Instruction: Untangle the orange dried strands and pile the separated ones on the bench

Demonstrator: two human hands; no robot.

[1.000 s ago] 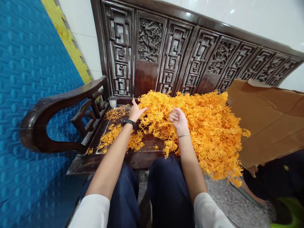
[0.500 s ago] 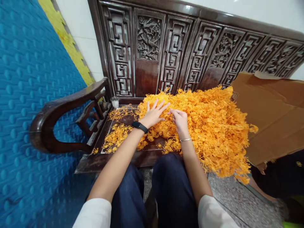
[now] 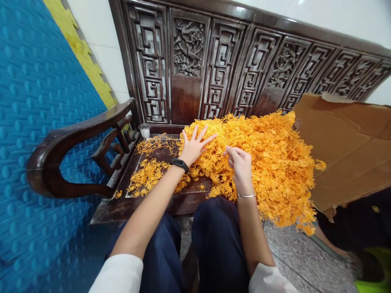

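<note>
A large heap of orange-yellow plastic flower pieces covers much of the wooden bench. My left hand, with a black band at its wrist, lies on the heap's left side with fingers spread. Over the middle of the heap, my right hand has thumb and fingers pinched together; what they hold, if anything, is too small to make out. Loose flower pieces are scattered on the seat left of my left hand. Behind them lies a small pile of thin orange stems.
A small clear cup with white contents stands in the bench's back left corner. The curved armrest borders the left, the carved backrest the rear. Cardboard leans at the right, with another person's hand below it.
My right hand has moved right and a little toward me, away from my left hand. My left hand has shifted slightly left, its fingers still spread. The view has shifted slightly.
</note>
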